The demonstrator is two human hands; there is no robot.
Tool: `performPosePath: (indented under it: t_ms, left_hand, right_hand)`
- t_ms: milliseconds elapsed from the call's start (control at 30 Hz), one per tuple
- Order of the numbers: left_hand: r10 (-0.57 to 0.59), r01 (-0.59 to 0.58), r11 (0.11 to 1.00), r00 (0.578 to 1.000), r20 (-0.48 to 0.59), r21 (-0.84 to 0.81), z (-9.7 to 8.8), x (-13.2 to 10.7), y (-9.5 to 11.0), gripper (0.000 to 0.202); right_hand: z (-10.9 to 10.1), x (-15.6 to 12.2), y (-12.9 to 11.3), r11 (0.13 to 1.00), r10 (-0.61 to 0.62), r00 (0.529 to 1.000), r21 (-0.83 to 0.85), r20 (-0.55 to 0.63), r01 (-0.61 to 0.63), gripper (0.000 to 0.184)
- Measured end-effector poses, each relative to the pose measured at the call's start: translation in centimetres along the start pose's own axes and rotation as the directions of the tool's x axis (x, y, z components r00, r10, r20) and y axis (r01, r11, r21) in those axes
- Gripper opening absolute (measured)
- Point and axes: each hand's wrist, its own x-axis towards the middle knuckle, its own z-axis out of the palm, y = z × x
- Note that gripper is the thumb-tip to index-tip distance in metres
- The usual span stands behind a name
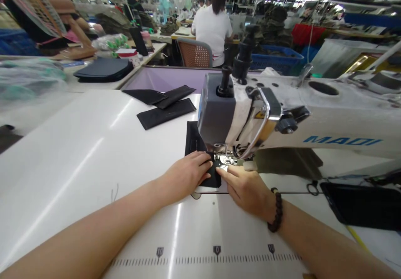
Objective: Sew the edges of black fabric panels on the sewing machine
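- The black fabric piece (200, 158) lies at frame centre on the white sewing table (78, 153), running under the presser foot (224, 160) of the sewing machine (282, 116).
- The left hand (186, 174) presses flat on the fabric's left side, fingers together.
- The right hand (246, 187) pins its near edge with narrow fingertips, just beside the foot.
- The fabric looks light, thin and limp; it probably slides easily on the glossy table, so flat palm pressure near the seam suits it best.
- More black strips (164, 105) lie above, well apart.
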Motion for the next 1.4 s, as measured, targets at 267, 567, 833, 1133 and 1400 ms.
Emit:
performPosePath:
  t_ms: [267,567,833,1133,1400]
  left_hand:
    - [0.016,-0.016,1.0,1.0,-0.022,-0.016,-0.2,0.3,-0.3,0.022]
    - [0.02,-0.021,0.999,0.999,-0.032,-0.032,-0.3,0.2,-0.3,0.02]
    - [0.031,-0.032,0.999,0.998,-0.061,-0.016,0.0,0.5,-0.8,0.019]
    - [0.193,-0.19,0.981,0.979,0.065,-0.045,-1.1,-0.6,0.8,0.019]
    - [0.187,-0.186,0.982,0.982,0.005,-0.028,-0.1,-0.4,0.1,0.019]
  right_hand:
    - [0.1,0.0,0.0,0.999,0.02,1.0,0.026,0.003,-0.021,0.035]
    - [0.1,0.0,0.0,0.999,0.042,0.999,0.03,0.027,-0.043,0.038]
    - [0.3,0.1,-0.1,0.998,0.061,0.998,0.019,0.02,-0.062,0.039]
    - [-0.4,-0.3,0.1,0.979,-0.182,0.98,0.082,-0.086,0.189,0.027]
    - [0.0,-0.2,0.1,0.994,-0.072,0.997,0.083,-0.039,0.075,0.03]
